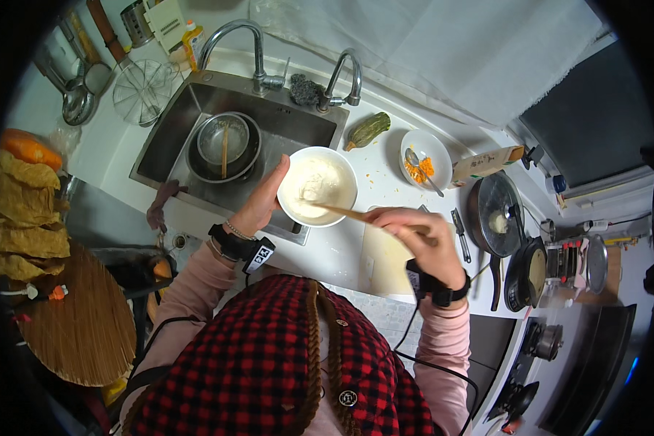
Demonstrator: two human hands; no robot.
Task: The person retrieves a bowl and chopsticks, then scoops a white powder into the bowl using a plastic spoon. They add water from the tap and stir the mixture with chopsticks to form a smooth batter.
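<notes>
My left hand (264, 196) grips the left side of a white bowl (352, 188), near the right front of the sink. Pale, thick batter (319, 182) lies in the bowl. My right hand (422, 237) is shut on wooden chopsticks (340, 211), whose tips reach into the batter. Below my right hand lies a pale cutting board (381, 261), partly hidden by the hand and wrist. A second white bowl (441, 150) holds chopped orange pieces (425, 168) and a metal spoon (426, 175). A piece of green squash (368, 131) rests between the two bowls, behind them.
Nested metal bowls (253, 158) stand in the steel sink (169, 131), under a tall faucet (259, 49). At right are a peeler or small knife (460, 234), a lidded pan (477, 218) and a black pan (515, 289). A wire strainer (136, 92) hangs at upper left.
</notes>
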